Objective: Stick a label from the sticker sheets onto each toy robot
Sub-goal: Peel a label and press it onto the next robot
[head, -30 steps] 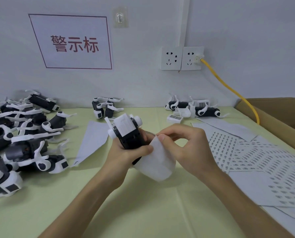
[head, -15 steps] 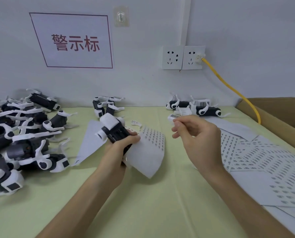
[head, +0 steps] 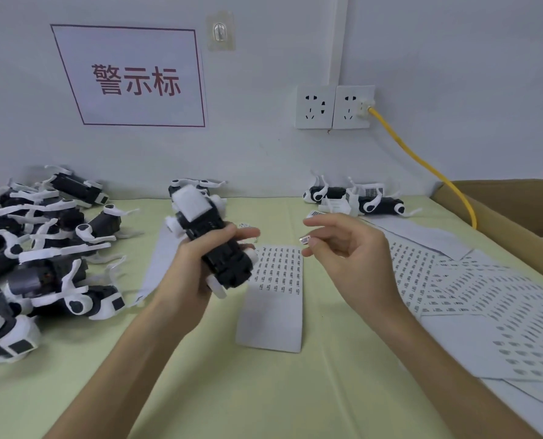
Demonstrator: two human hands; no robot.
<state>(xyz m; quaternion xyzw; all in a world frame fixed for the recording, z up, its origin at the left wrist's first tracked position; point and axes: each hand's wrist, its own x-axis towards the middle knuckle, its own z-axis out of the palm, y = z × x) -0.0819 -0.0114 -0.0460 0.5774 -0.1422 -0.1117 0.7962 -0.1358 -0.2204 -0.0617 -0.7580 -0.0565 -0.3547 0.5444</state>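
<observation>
My left hand (head: 197, 267) grips a black-and-white toy robot (head: 208, 237) above the table, its white end tilted up and away. To its right, my right hand (head: 349, 258) pinches a small label (head: 305, 239) between thumb and fingertip, a short gap from the robot. A sticker sheet (head: 275, 299) lies flat on the yellow-green table (head: 264, 391) under and between both hands, with rows of labels on its far half.
A heap of toy robots (head: 39, 258) fills the left side. More robots (head: 355, 198) lie by the back wall. Several sticker sheets (head: 473, 302) overlap at the right. A cardboard box (head: 510, 217) and a yellow cable (head: 422, 166) stand at the far right.
The sticker sheet left my left hand and now lies flat on the table. My right hand came away with a peeled label. The robot was turned and raised in my left hand.
</observation>
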